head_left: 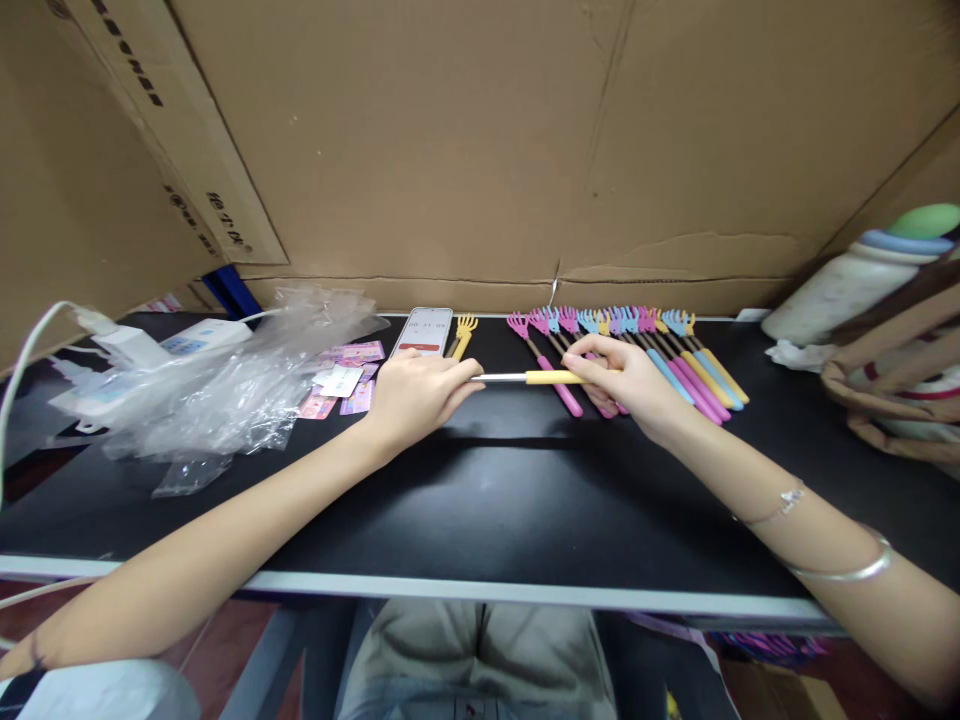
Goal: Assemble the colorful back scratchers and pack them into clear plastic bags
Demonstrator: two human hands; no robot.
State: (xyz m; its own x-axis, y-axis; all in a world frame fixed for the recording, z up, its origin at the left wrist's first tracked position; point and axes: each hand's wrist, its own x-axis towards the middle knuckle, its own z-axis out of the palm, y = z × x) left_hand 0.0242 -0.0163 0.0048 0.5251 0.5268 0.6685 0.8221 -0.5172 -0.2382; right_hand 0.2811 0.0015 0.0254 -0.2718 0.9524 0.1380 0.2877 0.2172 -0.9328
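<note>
Above the black table I hold a back scratcher [551,377] level between both hands. Its yellow grip end is in the closed fingers of my right hand [611,375]. The bare metal rod runs into my left hand [424,390], which is closed around that end and hides its tip. Behind my left hand lies a yellow back scratcher [466,328], partly hidden. Beyond my right hand several back scratchers [679,365] with pink, blue and yellow handles lie side by side, claw heads toward the cardboard wall.
A phone [421,328] showing a timer lies behind my left hand. Small printed cards [360,398], clear plastic bags [247,400] and a white power strip [187,340] are on the left. A white bottle [847,285] and a brown paper bag [892,370] stand at the right. Cardboard [480,150] walls the back.
</note>
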